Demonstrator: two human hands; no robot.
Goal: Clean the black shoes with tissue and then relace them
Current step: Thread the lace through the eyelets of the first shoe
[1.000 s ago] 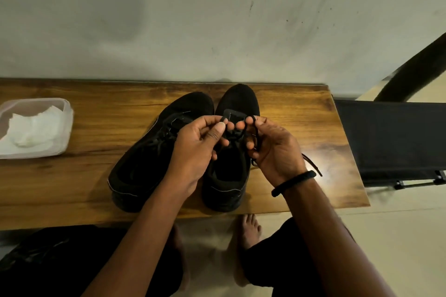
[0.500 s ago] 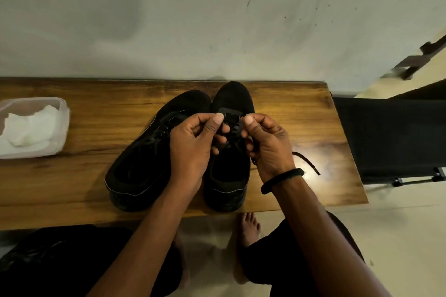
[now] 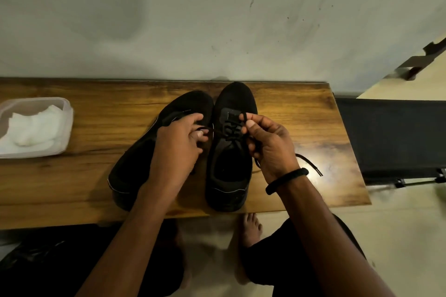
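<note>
Found left shoe [image 3: 135,171] and right shoe [image 3: 229,176] side by side on table [image 3: 96,176]. Noted left hand [image 3: 177,149] and right hand [image 3: 270,144] each pinching right shoe's lace [image 3: 213,130]. Logged tissue tub [image 3: 65,128] at left edge.

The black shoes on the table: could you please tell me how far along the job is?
Wiping looks finished: the tissue lies in its container, out of both hands. In hand: the left hand and right hand each pinch the lace of the right shoe, already crossed through several eyelets. Left: tightening and tying it; lacing on the left shoe is mostly hidden by the hand.
</note>
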